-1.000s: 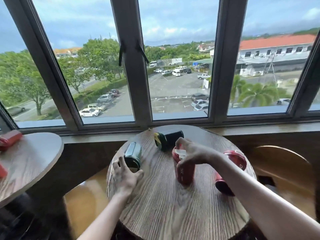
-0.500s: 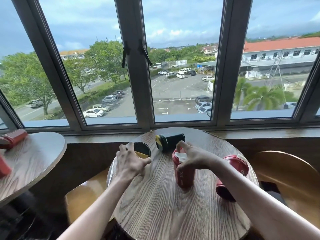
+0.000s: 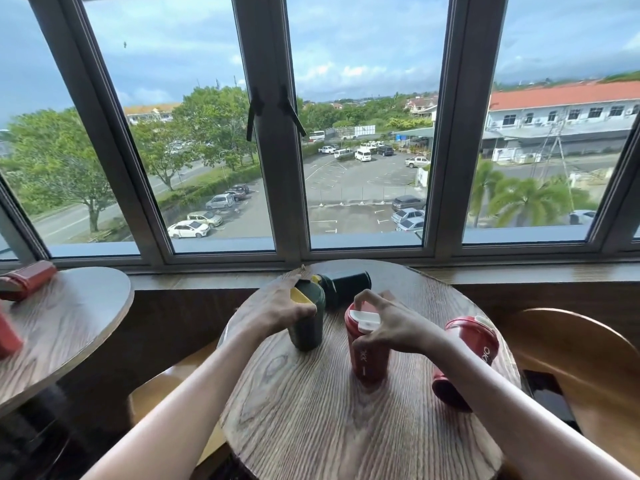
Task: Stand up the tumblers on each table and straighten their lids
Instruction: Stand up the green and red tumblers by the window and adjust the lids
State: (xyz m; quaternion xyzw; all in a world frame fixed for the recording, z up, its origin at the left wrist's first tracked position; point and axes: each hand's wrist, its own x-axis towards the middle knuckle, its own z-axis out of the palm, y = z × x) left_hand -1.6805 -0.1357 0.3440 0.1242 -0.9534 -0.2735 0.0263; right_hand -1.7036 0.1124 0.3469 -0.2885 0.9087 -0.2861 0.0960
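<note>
Over on the left table [image 3: 69, 317], two red tumblers sit at the edge of view: one [image 3: 27, 280] lies on its side at about ten o'clock, the other [image 3: 7, 336] is cut off at nine. On the round middle table [image 3: 311, 410], the person's left hand [image 3: 273, 310] is wrapped over the top of an upright dark green tumbler [image 3: 308, 327] at eleven o'clock, its yellow lid piece [image 3: 300, 296] showing under the fingers. Just behind, at twelve, a second green tumbler [image 3: 344, 285] lies tipped over. Near the centre an upright red tumbler [image 3: 369, 355] stands, the right hand [image 3: 394, 327] pinching its white lid tab [image 3: 369, 319]. At three o'clock another red tumbler [image 3: 467, 358] lies on its side, partly behind the right forearm.
</note>
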